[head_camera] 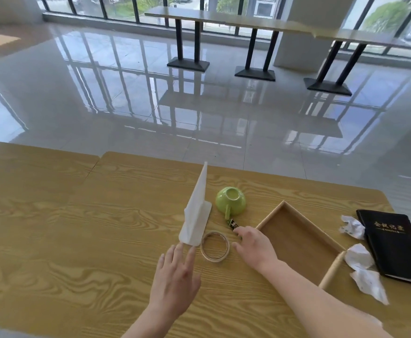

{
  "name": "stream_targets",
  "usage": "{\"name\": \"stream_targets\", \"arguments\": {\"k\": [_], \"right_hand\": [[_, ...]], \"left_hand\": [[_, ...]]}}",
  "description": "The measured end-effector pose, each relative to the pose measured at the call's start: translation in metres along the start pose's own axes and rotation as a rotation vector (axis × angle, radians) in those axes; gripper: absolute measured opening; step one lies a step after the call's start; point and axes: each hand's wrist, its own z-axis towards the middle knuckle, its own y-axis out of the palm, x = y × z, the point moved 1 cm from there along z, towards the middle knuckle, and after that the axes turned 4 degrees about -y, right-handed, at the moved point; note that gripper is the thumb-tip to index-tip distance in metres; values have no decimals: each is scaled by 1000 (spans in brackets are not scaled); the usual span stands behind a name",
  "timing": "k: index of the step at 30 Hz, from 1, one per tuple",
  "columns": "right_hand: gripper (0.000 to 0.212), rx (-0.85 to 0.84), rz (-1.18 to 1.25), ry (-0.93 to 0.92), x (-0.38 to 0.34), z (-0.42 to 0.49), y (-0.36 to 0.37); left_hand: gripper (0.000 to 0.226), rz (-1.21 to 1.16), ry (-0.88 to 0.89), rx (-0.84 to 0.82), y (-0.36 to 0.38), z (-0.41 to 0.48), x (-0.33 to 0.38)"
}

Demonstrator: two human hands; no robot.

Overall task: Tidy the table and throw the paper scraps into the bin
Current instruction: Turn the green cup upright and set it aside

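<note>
Crumpled white paper scraps lie at the table's right: one (352, 226) beside a black notebook (394, 245), two more (358, 257) (370, 284) nearer me. My left hand (175, 276) is flat with straight fingers, its tips just below a white stand (196, 215). My right hand (253, 247) rests on the table between a clear tape ring (215, 245) and an empty wooden tray (299, 240). Its forefinger touches a small dark packet (233, 224). An upturned green cup (230, 200) sits behind the packet.
The wooden table (77, 228) joins a second tabletop at the left. Beyond its far edge is a glossy tiled floor (150, 93) with long tables on black pedestals (187, 62) by the windows. No bin is in view.
</note>
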Motion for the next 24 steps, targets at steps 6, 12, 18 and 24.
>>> {"name": "stream_targets", "arguments": {"k": [6, 12, 18, 24], "right_hand": [[36, -20, 16, 64, 18, 1, -1], [30, 6, 61, 63, 31, 9, 1], [31, 42, 133, 28, 19, 27, 1], [51, 77, 127, 62, 27, 76, -10]], "left_hand": [[68, -135, -96, -13, 12, 14, 0], [55, -305, -274, 65, 9, 33, -8], [57, -512, -372, 171, -6, 63, -5], [60, -494, -479, 45, 19, 45, 6]]}}
